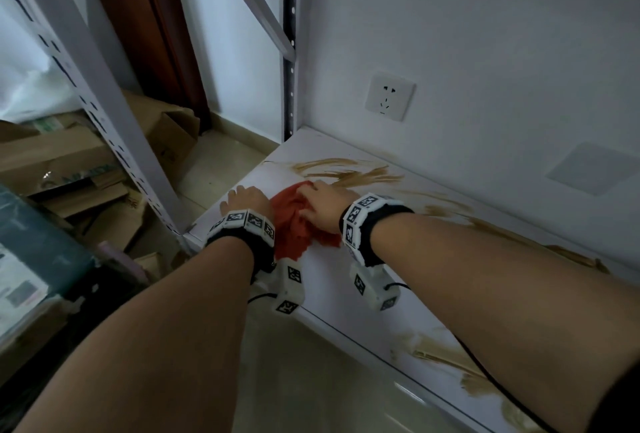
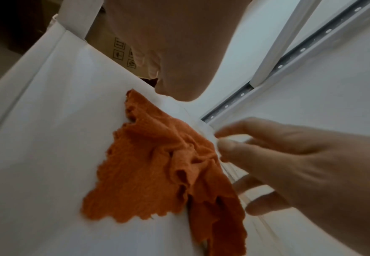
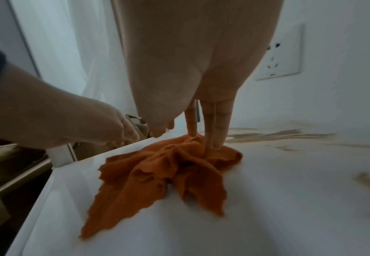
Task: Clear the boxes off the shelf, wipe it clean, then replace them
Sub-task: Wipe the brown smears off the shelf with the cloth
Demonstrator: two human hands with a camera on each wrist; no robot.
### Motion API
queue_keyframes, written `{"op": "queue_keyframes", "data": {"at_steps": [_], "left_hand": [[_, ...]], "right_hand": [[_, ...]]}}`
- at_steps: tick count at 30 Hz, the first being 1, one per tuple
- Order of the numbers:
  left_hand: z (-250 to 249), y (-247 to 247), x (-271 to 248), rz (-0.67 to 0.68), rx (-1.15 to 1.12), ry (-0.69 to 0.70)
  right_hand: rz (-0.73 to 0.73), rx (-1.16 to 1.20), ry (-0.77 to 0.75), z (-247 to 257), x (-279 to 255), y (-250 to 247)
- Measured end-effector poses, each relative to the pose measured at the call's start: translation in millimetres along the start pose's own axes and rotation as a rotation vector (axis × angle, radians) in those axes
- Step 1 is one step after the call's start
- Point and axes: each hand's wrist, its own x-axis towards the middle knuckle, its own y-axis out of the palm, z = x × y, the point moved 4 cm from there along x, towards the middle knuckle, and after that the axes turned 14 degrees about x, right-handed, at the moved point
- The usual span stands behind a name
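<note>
Here, right hand (image 1: 322, 205) flat, fingers pressing orange cloth (image 3: 168, 166) on shelf (image 1: 332, 280), left hand (image 1: 244, 198) relaxed beside.

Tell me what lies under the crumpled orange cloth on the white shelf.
The crumpled orange cloth lies on the white shelf board, pressed down by the right hand's fingers. Brown smears streak the board beyond it. Whether any smear lies beneath the cloth is hidden.

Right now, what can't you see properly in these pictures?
- Left hand: fingertips go over the shelf edge in the head view; the left wrist view shows mostly palm.
- Cloth: middle hidden under the right hand in the head view.
- Stains: blurred in the right wrist view.
- Boxes: print too small.
</note>
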Motion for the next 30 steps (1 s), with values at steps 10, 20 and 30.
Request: {"op": "queue_keyframes", "data": {"at_steps": [10,20,30], "left_hand": [[7,6,15,0.013,0.005,-0.029],[9,2,28,-0.002,0.114,-0.056],[9,0,34,-0.086,0.160,-0.019]], "right_hand": [[0.294,-0.296,0.058,10,34,33],[0.329,-0.310,0.044,5,59,15],[0.218,-0.142,0.108,6,94,8]]}}
